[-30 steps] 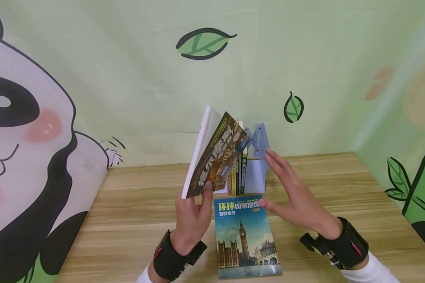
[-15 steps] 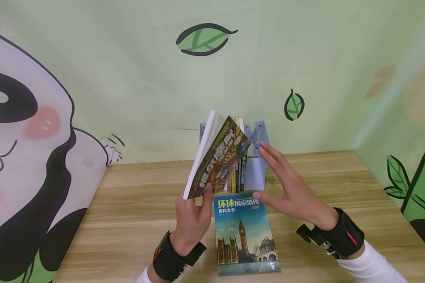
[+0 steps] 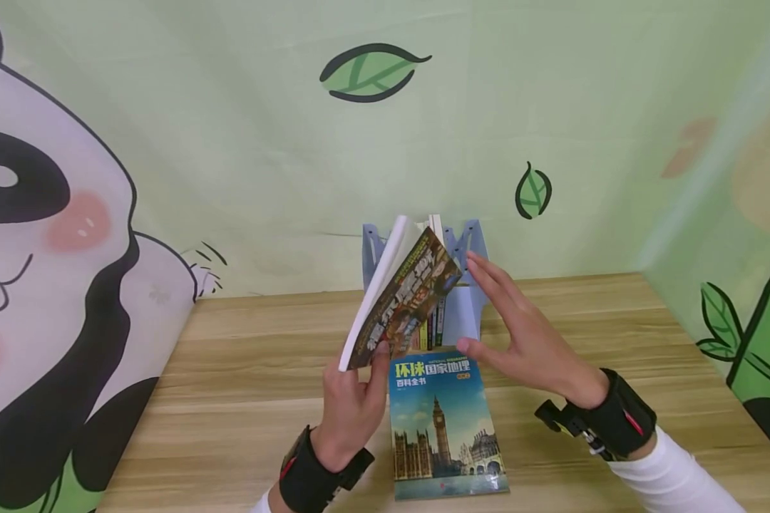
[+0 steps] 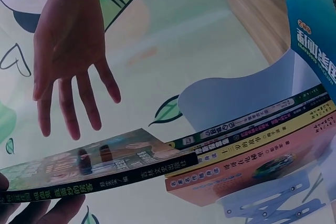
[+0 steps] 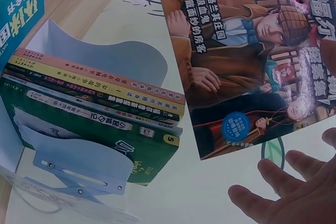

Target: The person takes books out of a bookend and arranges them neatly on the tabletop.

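Observation:
My left hand (image 3: 353, 413) grips a paperback book (image 3: 406, 299) by its lower end, thumb on the front cover. The book is tilted above the table, and the right wrist view shows its cover (image 5: 236, 66) with a figure in a brown coat and cap. Behind it, several books (image 3: 431, 331) stand upright in a pale blue metal bookend (image 3: 465, 317). My right hand (image 3: 526, 338) holds nothing; its fingers are extended near the bookend's right side, thumb apart. In the left wrist view, the held book's spine (image 4: 110, 184) overlaps the row of standing books.
A blue book (image 3: 449, 420) with a clock tower on its cover lies flat on the wooden table (image 3: 244, 385), in front of the bookend. A green cloth backdrop (image 3: 263, 178) with panda and leaf drawings rises behind the table.
My left hand has brought the held book slightly right and lower in the head view. My right hand has shifted a little left, fingers still extended.

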`<state>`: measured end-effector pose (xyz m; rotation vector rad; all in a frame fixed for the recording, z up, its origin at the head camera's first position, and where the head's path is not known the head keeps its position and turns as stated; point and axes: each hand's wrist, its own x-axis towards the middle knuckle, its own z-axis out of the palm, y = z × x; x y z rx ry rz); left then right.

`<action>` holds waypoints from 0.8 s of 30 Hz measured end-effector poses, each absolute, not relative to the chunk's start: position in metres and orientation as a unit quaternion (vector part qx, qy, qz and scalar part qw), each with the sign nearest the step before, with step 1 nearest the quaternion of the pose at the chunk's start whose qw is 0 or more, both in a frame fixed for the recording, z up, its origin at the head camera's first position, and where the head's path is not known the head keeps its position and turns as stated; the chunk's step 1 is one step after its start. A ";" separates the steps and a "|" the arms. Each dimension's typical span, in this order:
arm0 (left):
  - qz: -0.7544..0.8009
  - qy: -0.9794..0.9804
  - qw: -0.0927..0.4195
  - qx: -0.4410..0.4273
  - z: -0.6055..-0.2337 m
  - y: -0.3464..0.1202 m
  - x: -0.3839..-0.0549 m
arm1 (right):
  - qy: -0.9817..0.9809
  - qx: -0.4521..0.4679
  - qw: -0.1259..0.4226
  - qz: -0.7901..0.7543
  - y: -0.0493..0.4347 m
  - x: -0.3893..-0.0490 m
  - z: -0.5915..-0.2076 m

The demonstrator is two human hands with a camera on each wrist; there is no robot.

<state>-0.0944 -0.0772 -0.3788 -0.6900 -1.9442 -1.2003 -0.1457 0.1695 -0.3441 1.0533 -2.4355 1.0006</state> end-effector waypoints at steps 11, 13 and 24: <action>-0.480 -0.760 0.346 -0.270 -0.384 -0.078 -0.091 | -0.851 0.360 0.135 0.359 0.169 -0.150 -0.345; -0.487 -0.761 0.336 -0.267 -0.384 -0.077 -0.089 | -0.850 0.361 0.133 0.360 0.169 -0.151 -0.345; -0.529 -0.759 0.291 -0.241 -0.384 -0.074 -0.082 | -0.858 0.343 0.106 0.368 0.167 -0.149 -0.345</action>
